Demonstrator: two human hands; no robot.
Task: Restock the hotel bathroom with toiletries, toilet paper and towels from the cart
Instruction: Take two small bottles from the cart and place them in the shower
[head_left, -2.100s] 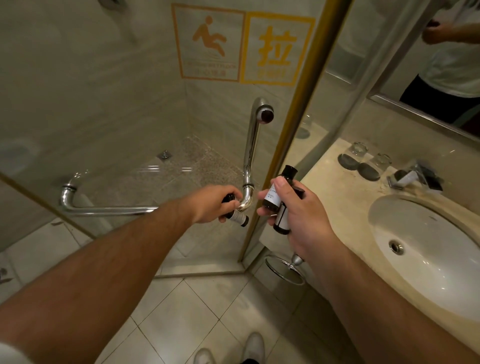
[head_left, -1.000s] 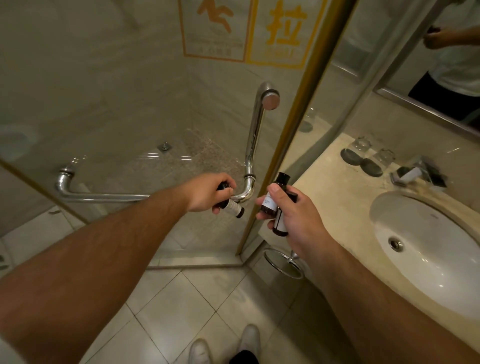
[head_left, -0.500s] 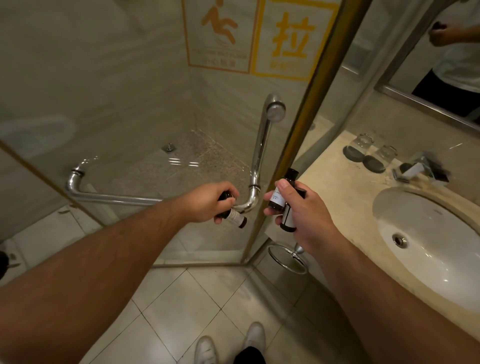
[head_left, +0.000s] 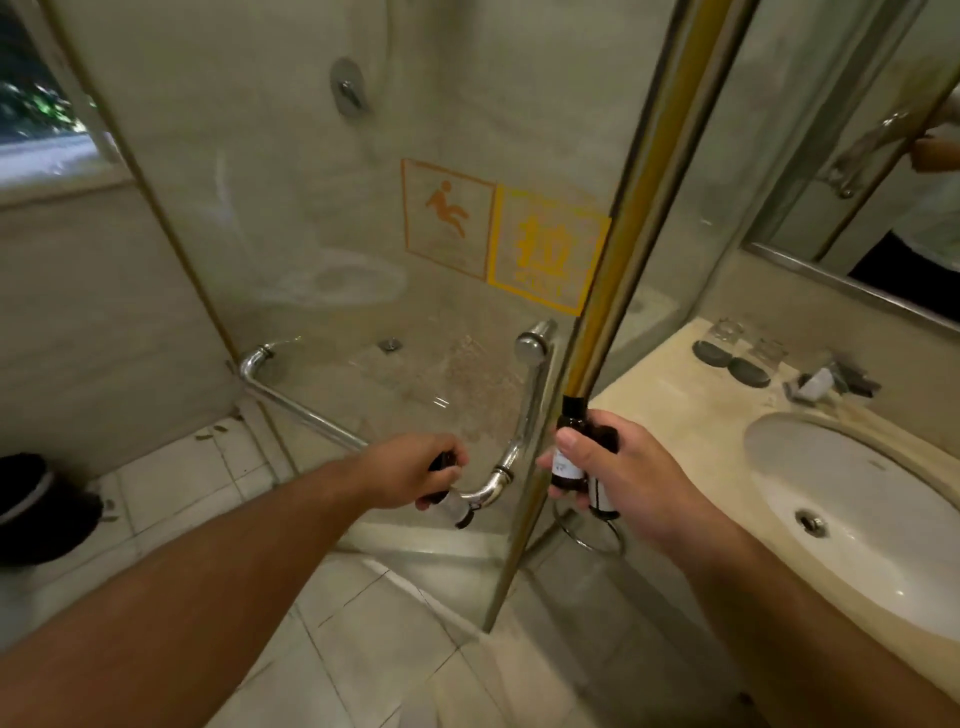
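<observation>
My left hand (head_left: 415, 470) grips a small dark toiletry bottle (head_left: 457, 512) and curls round the lower bend of the chrome handle (head_left: 524, 421) on the glass shower door (head_left: 322, 218). My right hand (head_left: 623, 478) holds two small dark amber bottles (head_left: 571, 452) with white labels, upright, just right of the door's edge. The door's free edge stands a little out from the gold frame post (head_left: 639, 182).
A beige vanity counter (head_left: 670, 410) with a white sink (head_left: 872, 509) lies to the right, with two glasses (head_left: 748, 343) and a tap (head_left: 831, 382) at the back. A mirror (head_left: 883, 171) hangs above. A black bin (head_left: 36, 509) stands at the left. A chrome ring (head_left: 592, 530) hangs under the counter.
The view has tilted up, showing more of the shower wall. The door's edge has swung outward with my left hand on the handle. My right hand keeps its bottles.
</observation>
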